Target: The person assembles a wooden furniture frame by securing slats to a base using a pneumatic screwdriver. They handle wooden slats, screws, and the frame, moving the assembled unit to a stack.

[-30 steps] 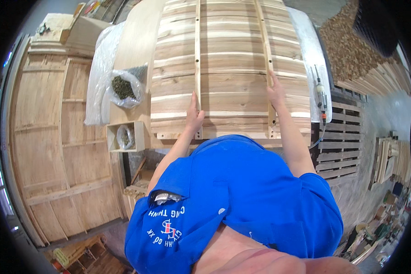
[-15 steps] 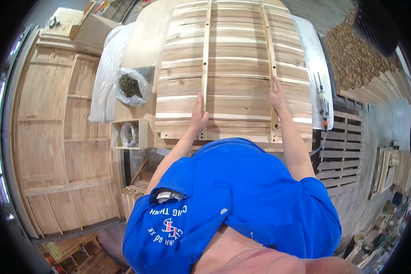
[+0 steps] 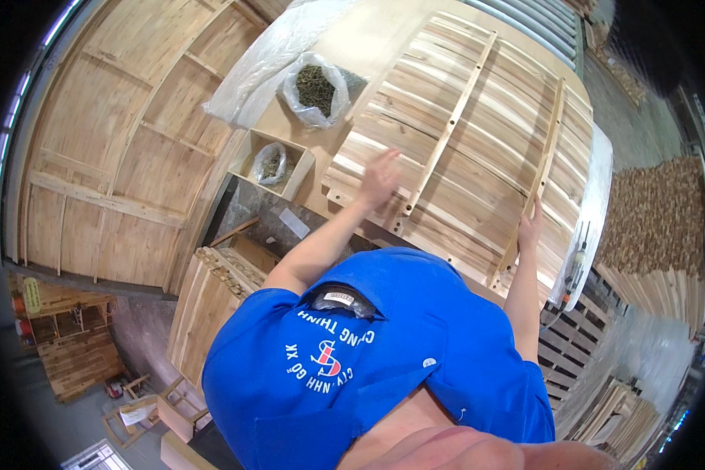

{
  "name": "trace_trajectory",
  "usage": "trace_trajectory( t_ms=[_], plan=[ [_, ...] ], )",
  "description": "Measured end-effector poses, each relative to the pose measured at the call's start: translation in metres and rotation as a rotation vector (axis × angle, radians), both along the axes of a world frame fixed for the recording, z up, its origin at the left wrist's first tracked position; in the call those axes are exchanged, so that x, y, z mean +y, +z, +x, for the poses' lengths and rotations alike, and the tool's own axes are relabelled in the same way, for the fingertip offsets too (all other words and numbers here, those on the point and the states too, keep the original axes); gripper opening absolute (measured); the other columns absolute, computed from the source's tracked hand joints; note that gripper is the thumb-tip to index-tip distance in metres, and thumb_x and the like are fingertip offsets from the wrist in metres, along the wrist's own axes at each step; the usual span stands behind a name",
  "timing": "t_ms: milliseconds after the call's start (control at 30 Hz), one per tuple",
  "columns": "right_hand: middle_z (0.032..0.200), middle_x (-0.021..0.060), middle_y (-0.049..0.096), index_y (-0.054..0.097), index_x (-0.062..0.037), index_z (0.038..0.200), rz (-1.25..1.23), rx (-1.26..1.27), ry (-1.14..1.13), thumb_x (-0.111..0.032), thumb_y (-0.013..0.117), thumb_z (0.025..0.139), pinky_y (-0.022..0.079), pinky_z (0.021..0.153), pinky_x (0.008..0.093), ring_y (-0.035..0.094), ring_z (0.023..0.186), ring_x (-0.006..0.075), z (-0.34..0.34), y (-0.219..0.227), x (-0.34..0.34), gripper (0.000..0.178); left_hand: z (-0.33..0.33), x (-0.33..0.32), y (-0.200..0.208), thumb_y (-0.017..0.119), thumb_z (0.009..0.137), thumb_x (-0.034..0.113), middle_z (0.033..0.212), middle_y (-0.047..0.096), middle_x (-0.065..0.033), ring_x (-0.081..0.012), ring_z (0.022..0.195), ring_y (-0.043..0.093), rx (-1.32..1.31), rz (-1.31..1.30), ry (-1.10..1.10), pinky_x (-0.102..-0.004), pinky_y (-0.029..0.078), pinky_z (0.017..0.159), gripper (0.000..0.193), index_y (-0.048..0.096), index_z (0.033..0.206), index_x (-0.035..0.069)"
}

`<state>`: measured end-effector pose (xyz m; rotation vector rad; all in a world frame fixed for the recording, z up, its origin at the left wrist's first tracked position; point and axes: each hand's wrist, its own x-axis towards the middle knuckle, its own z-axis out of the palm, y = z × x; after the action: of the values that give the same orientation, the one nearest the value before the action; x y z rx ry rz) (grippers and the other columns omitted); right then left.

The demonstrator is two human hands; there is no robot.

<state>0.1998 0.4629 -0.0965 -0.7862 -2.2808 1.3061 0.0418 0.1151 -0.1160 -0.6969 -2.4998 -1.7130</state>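
A slatted wooden panel (image 3: 462,141) lies on the work table in front of me, with two long wooden strips across its slats. My left hand (image 3: 381,178) is lifted beside the lower end of the left wooden strip (image 3: 452,121), apart from it, fingers spread and slightly blurred, holding nothing visible. At the right wooden strip (image 3: 552,145), my right hand (image 3: 529,225) grips the edge near its lower part; some of its fingers are hidden. Dark holes dot both strips.
Left of the panel are a plastic bag of screws (image 3: 316,88) and a wooden box (image 3: 296,182) holding a smaller bag. A power screwdriver (image 3: 578,262) lies at the right edge. Large framed panels (image 3: 94,157) stand left; a pallet (image 3: 572,337) is at lower right.
My left hand has come off the left strip and moved leftward over the slats. My right hand stays on the right strip, closer to its lower end. The view has turned toward the left.
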Motion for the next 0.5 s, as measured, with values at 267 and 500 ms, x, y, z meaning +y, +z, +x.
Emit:
trace_trajectory(
  t_ms=[267,500],
  plan=[
    [0.118,0.0128,0.054,0.041,-0.0077,0.131,-0.222,0.201,-0.074,-0.005,0.048,0.083,0.040,0.086,0.0269,0.052,0.106,0.0189,0.001,-0.029,0.020,0.048,-0.106,-0.144,0.065,0.055,0.079,0.008,0.081,0.063,-0.0121,-0.0244,0.072,0.060,0.272,-0.124,0.525,-0.0331,0.048,0.070,0.012,0.063,0.085,0.002],
    [0.099,0.0080,0.058,0.052,-0.0090,0.114,-0.725,0.476,-0.582,-0.021,0.052,0.088,0.045,0.063,0.0274,0.057,0.078,0.0178,0.045,-0.002,0.017,0.029,-0.199,-0.138,0.058,0.055,0.075,0.006,0.099,0.059,-0.0175,-0.0329,0.096,0.055,0.296,-0.567,0.100,-0.0402,0.043,0.086,0.020,0.062,0.094,0.003]
  ],
)
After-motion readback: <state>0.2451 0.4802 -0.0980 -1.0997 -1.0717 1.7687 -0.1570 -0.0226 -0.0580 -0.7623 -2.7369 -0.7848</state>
